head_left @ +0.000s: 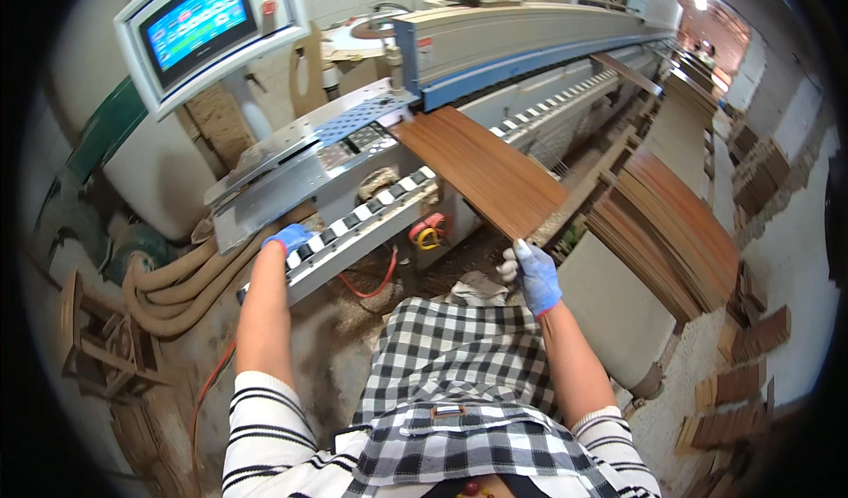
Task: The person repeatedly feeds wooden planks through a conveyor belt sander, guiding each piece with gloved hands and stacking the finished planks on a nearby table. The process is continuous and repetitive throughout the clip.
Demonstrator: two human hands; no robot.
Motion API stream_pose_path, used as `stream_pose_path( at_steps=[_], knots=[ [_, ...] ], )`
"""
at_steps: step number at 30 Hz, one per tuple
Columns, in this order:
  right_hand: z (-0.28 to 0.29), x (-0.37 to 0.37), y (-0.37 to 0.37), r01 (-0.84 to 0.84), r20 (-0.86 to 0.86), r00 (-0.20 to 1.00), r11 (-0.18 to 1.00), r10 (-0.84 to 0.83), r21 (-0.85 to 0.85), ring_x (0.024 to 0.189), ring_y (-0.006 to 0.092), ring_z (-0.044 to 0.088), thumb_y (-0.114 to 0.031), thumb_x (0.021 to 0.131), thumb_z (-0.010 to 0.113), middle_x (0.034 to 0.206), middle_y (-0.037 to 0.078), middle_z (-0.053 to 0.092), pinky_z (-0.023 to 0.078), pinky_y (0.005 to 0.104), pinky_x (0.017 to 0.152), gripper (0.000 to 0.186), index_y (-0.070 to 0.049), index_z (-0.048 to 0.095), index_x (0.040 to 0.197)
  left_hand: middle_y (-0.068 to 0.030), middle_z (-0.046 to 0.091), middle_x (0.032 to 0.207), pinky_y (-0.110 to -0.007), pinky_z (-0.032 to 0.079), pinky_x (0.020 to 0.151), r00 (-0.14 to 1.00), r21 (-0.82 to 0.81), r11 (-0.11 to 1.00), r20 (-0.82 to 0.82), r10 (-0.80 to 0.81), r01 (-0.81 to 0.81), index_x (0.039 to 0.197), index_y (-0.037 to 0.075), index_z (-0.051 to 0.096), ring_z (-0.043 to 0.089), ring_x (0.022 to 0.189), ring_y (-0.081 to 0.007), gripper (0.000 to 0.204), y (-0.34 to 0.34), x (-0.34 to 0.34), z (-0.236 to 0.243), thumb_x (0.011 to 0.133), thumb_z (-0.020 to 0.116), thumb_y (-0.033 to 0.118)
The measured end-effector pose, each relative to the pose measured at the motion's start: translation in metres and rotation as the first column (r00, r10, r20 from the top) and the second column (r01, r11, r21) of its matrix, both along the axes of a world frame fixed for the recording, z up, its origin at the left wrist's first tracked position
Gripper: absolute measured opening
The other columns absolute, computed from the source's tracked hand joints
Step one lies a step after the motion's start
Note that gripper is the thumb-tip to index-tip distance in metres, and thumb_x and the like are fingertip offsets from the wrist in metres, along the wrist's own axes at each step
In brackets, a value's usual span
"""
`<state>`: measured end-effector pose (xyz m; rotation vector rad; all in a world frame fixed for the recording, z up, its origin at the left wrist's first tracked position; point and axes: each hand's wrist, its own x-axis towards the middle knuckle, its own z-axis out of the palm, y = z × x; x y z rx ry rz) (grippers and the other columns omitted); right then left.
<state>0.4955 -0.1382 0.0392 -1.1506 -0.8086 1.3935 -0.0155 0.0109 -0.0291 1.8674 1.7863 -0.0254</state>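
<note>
A brown wood-grain board [495, 169] lies across the machine's feed side, its far end at the blue-edged pressure beam [539, 61]. At the board's near right corner is my right hand [534, 277], in a blue and white glove; its thumb and finger close on that corner and the other fingers are curled. My left hand [290, 236], also gloved, rests on the near end of a rail with black and white rollers [353, 220]. Its fingers lie stretched along the rail, partly hidden by the wrist.
A control screen [199, 26] with green and red buttons stands at the upper left. Stacked brown boards [671, 233] sit to the right. Ribbed hoses [190, 290] and a wooden stool [106, 339] are at the left. A red air hose [375, 288] hangs below the rail.
</note>
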Motion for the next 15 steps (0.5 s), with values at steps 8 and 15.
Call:
stream_pose_path(
  at_steps=[8,15],
  knots=[
    [-0.009,0.139,-0.028,0.401,0.062,0.913,0.915,-0.403,0.048,0.062,0.0074,0.056,-0.022,0.089,0.053,0.079,0.003,0.063,0.044,0.0203,0.052,0.028,-0.013,0.054,0.116,-0.002,0.061,0.091,-0.032,0.044,0.076,0.986,-0.072,0.996,0.153,0.064,-0.053,0.097,0.01,0.065,0.052,0.082,-0.0141,0.03,-0.015,0.008,0.032,0.083,0.05,0.03],
    [0.004,0.361,-0.119,0.824,0.249,0.293,0.376,-0.923,0.425,0.056,0.0112,0.053,-0.011,0.089,0.048,0.074,0.01,0.06,0.044,0.0249,0.051,0.058,-0.006,0.018,0.138,-0.0032,0.062,0.087,-0.033,0.044,0.075,0.933,-0.119,0.986,0.327,0.15,-0.117,0.096,0.004,0.064,0.054,0.08,-0.0164,0.028,0.014,-0.034,-0.013,0.084,0.052,0.027]
  ],
)
